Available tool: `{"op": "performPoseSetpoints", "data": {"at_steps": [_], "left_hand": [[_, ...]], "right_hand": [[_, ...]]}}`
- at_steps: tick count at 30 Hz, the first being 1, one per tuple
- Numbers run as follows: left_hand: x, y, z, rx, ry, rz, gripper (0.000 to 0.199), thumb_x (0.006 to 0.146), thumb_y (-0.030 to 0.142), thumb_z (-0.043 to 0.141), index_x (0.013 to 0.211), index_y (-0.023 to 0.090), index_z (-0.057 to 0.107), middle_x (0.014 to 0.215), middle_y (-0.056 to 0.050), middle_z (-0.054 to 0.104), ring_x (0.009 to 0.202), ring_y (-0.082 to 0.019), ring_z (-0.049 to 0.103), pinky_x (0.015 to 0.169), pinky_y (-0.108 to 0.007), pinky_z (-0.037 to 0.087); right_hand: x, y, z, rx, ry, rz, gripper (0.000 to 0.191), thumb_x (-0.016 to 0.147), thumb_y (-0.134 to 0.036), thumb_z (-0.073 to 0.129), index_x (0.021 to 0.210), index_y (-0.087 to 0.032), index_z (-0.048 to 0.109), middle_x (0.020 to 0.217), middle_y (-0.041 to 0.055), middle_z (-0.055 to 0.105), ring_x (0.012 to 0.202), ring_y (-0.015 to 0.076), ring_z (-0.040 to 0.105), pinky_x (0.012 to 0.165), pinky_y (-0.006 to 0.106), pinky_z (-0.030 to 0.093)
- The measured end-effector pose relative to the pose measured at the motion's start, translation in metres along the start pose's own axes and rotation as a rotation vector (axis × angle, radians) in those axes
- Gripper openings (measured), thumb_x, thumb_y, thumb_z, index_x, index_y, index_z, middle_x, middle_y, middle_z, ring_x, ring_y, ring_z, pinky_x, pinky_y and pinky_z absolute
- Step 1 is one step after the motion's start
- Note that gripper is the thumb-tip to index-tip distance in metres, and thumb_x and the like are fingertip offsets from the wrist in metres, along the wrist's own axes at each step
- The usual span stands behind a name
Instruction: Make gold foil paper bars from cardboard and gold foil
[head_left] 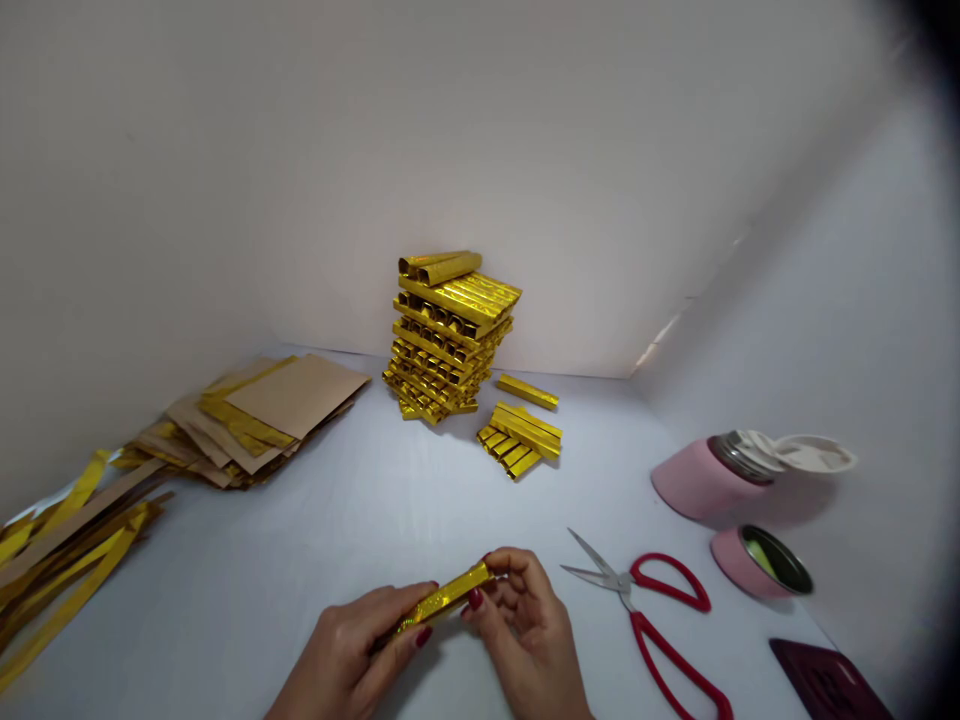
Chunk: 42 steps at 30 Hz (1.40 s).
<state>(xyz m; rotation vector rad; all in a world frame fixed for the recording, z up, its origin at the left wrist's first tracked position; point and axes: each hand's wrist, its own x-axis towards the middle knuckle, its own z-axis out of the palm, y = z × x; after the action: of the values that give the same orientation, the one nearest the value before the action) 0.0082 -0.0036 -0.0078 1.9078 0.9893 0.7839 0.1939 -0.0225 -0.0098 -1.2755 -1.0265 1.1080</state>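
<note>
In the head view, the left hand (349,645) grasps the near end of a folded gold tube (448,597) between thumb and fingers, while the right hand (529,630) pinches its far end, so the tube slants up between the two. Just right of the right hand lie red-handled scissors (624,582) with blades spread; past them are a pink bottle (690,480) and a pink cup (735,562). Beyond both hands rises a tall stack of gold tubes (454,345), with a smaller pile (525,435) beside it. Gold-and-brown sheets (304,395) and loose strips (82,570) lie left of the left hand.
</note>
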Motion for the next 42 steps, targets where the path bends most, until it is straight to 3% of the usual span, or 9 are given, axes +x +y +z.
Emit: {"op": "performPoseSetpoints", "data": {"at_steps": [5, 11, 15, 26, 32, 42], "left_hand": [[0.001, 0.000, 0.000, 0.027, -0.008, 0.012, 0.035, 0.093, 0.026, 0.051, 0.126, 0.036, 0.057, 0.087, -0.002, 0.071, 0.076, -0.018, 0.067, 0.067, -0.021, 0.051], [0.003, 0.000, 0.000, -0.040, -0.005, -0.004, 0.033, 0.093, 0.026, 0.050, 0.125, 0.034, 0.058, 0.105, -0.004, 0.071, 0.087, -0.020, 0.067, 0.076, -0.024, 0.052], [0.002, 0.000, 0.000, -0.080, 0.012, -0.021, 0.033, 0.093, 0.026, 0.050, 0.124, 0.033, 0.060, 0.109, -0.005, 0.070, 0.090, -0.022, 0.067, 0.078, -0.026, 0.053], [0.002, 0.005, -0.002, -0.088, 0.036, -0.044, 0.032, 0.094, 0.028, 0.049, 0.124, 0.032, 0.060, 0.105, -0.005, 0.070, 0.085, -0.020, 0.066, 0.074, -0.024, 0.052], [0.003, 0.004, -0.002, -0.091, 0.017, -0.043, 0.032, 0.094, 0.027, 0.050, 0.123, 0.032, 0.060, 0.105, -0.005, 0.070, 0.085, -0.020, 0.066, 0.073, -0.024, 0.051], [0.004, 0.004, -0.003, -0.136, -0.009, -0.037, 0.029, 0.094, 0.028, 0.048, 0.120, 0.028, 0.062, 0.104, -0.004, 0.070, 0.084, -0.017, 0.066, 0.072, -0.022, 0.050]], "right_hand": [[0.001, -0.003, -0.002, 0.035, -0.069, 0.018, 0.031, 0.081, -0.046, 0.064, 0.094, -0.020, 0.055, 0.081, 0.0056, 0.066, 0.070, 0.0177, 0.063, 0.063, 0.029, 0.049], [0.000, -0.009, 0.005, 0.092, 0.019, 0.011, 0.033, 0.077, -0.048, 0.068, 0.092, -0.020, 0.058, 0.085, 0.0067, 0.068, 0.075, 0.0185, 0.064, 0.067, 0.029, 0.050], [0.003, -0.010, 0.000, 0.069, -0.027, 0.015, 0.029, 0.079, -0.044, 0.067, 0.090, -0.022, 0.053, 0.090, 0.0061, 0.067, 0.074, 0.0173, 0.064, 0.067, 0.029, 0.051], [0.005, -0.010, -0.005, 0.036, -0.109, 0.102, 0.024, 0.081, -0.039, 0.068, 0.086, -0.021, 0.054, 0.078, 0.0011, 0.064, 0.068, 0.0137, 0.062, 0.062, 0.024, 0.047], [0.003, -0.007, -0.006, 0.057, -0.086, 0.038, 0.023, 0.082, -0.038, 0.067, 0.092, -0.022, 0.054, 0.080, 0.0009, 0.064, 0.067, 0.0133, 0.061, 0.060, 0.023, 0.046], [0.005, -0.011, -0.008, 0.030, -0.151, 0.016, 0.019, 0.087, -0.037, 0.061, 0.082, -0.019, 0.061, 0.074, 0.0025, 0.065, 0.068, 0.0145, 0.061, 0.062, 0.024, 0.046]]}}
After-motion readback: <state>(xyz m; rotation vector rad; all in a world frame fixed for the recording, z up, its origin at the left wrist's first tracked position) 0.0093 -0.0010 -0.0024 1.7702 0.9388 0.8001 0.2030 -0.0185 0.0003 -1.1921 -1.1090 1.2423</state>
